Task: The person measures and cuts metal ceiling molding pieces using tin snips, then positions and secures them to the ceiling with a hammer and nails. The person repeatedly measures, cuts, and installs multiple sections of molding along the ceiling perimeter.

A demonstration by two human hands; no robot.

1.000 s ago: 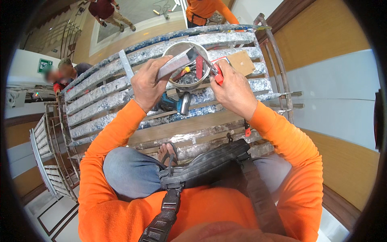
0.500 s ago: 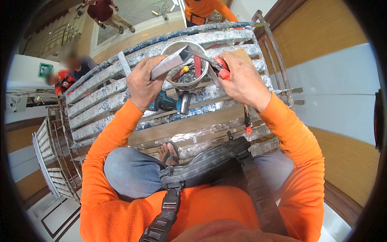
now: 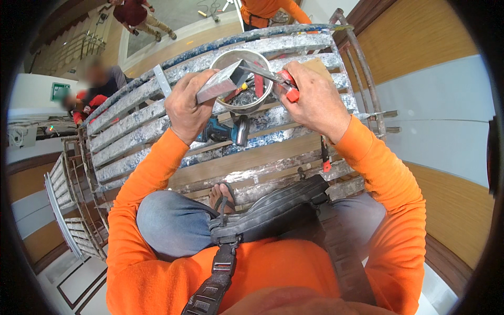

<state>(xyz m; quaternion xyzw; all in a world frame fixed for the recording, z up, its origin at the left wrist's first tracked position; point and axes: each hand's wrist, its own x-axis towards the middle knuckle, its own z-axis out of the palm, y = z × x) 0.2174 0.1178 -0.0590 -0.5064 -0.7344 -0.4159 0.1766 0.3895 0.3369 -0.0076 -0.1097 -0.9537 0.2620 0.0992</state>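
Observation:
My left hand (image 3: 185, 105) is closed around a short piece of galvanized metal channel (image 3: 218, 86), its far end tilted up over a bucket. My right hand (image 3: 317, 100) grips red-handled tin snips (image 3: 269, 74), whose blades reach left to the channel's far edge. Whether the blades bite into the metal is too small to tell. Under both hands stands the white bucket (image 3: 245, 111), with red- and yellow-handled tools inside. A blue cordless power tool (image 3: 220, 131) lies on the planks just below the bucket. Beside my right wrist is a black and red hand tool (image 3: 325, 155).
I sit on a paint-spattered slatted scaffold platform (image 3: 126, 139) with metal rails (image 3: 362, 68) at the right. A metal strip (image 3: 162, 80) stands at its far left. Other people (image 3: 137, 16) are beyond the far edge, one in orange (image 3: 262, 13). A black bag (image 3: 268, 207) crosses my lap.
The snips and channel stay almost in place, with the snips' handles shifting slightly in my right hand. The whole view has moved a little.

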